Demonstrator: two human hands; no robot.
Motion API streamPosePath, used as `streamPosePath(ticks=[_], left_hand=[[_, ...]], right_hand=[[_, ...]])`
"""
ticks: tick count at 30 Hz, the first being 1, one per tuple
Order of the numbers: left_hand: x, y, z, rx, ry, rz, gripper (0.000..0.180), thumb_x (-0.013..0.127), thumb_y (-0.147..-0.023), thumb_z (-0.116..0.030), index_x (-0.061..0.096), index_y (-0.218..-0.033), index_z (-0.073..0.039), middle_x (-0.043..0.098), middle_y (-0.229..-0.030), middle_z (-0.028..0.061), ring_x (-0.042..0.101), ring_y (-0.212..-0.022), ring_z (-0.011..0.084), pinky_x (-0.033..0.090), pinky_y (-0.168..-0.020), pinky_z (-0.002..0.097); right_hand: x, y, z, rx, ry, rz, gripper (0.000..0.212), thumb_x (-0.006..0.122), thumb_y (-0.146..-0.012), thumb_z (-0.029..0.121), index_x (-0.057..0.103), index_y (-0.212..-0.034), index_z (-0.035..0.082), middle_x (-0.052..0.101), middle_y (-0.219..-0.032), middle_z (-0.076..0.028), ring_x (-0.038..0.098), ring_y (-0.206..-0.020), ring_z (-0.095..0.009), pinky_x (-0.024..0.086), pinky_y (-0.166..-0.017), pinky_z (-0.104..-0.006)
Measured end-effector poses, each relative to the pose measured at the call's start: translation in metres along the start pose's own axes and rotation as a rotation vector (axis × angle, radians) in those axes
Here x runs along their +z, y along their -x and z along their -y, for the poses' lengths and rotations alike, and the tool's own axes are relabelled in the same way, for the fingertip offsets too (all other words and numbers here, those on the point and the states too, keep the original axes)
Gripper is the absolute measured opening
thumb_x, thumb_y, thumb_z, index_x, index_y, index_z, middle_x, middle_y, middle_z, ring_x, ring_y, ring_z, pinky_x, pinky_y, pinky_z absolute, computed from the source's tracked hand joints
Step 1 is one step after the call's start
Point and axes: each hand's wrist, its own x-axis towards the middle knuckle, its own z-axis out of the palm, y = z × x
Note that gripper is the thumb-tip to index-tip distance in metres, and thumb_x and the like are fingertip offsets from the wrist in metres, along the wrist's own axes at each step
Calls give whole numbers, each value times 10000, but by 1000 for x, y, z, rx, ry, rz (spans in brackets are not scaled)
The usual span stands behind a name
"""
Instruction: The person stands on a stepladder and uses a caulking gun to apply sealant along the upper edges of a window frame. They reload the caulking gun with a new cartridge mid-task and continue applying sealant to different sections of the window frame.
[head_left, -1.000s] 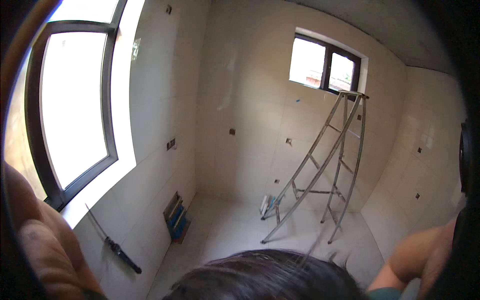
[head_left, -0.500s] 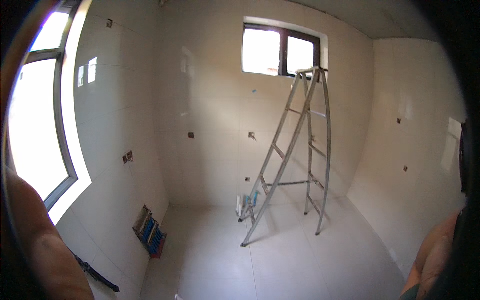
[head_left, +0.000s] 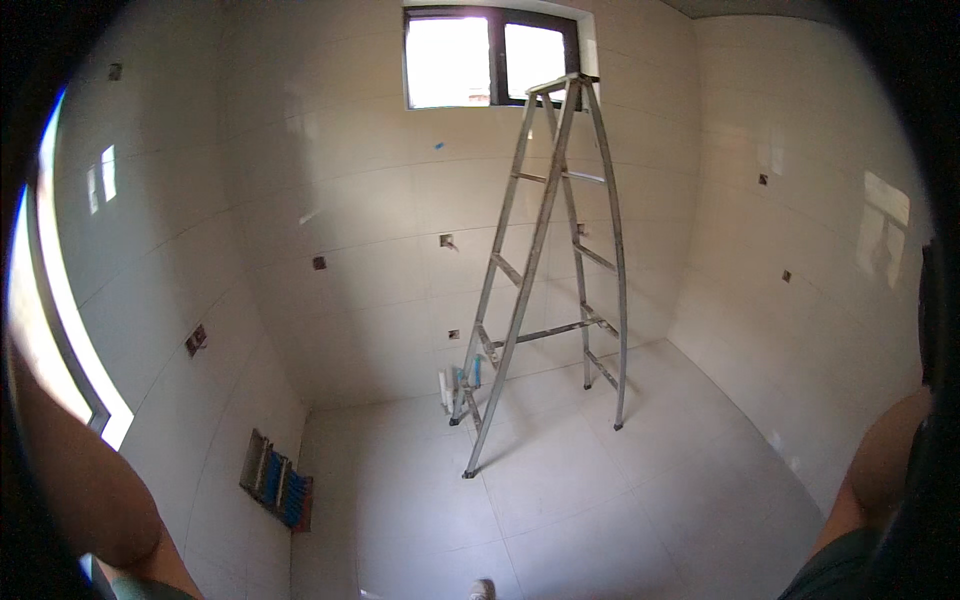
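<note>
Bent arms show at both sides of the picture, while both hands are beyond its edges. My left arm (head_left: 90,480) rises along the left rim from a dark green sleeve (head_left: 150,588). On the right, my right arm (head_left: 875,470) is bent likewise, above another dark sleeve (head_left: 835,565). Whatever the hands hold or touch is hidden. Ahead of me stands a metal stepladder (head_left: 540,240), spread on the tiled floor below a small window (head_left: 450,62). The tip of a shoe (head_left: 482,590) shows at the lower edge.
White and blue tubes (head_left: 447,392) stand by the ladder's left feet. A rack-like object with blue parts (head_left: 280,482) leans at the left wall's base. Open socket boxes (head_left: 197,340) dot the tiled walls. A larger window (head_left: 70,300) borders the left.
My view has turned right and tilted down, so the ladder sits further left and higher. A shoe tip has appeared. The black object at lower left has left view.
</note>
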Motion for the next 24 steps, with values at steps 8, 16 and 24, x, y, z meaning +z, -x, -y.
streamPosePath(ticks=[8,16,24], left_hand=[[89,-1,136,63,140,-38,693,570,-988,-507,402,-1501,-72,502,-1445,156,509,-1311,303,370,-1109,505],[208,-34,241,131,224,-88,750,572,-980,-544,375,-1531,-74,483,-1480,155,493,-1350,313,349,-1145,527],[309,-33,282,5,302,-134,806,574,-973,-580,348,-1560,-76,464,-1515,154,477,-1389,324,327,-1180,549]], right_hand=[[67,-52,-39,-23,127,-113,288,525,-1061,268,656,-1215,63,682,-1197,-122,642,-1090,-221,502,-993,-406],[135,-128,-116,-130,206,-258,302,517,-1064,284,651,-1219,63,674,-1208,-125,634,-1096,-225,493,-998,-409],[200,-217,-211,-322,122,-420,316,508,-1067,300,646,-1223,62,666,-1219,-128,627,-1102,-228,484,-1004,-412]])
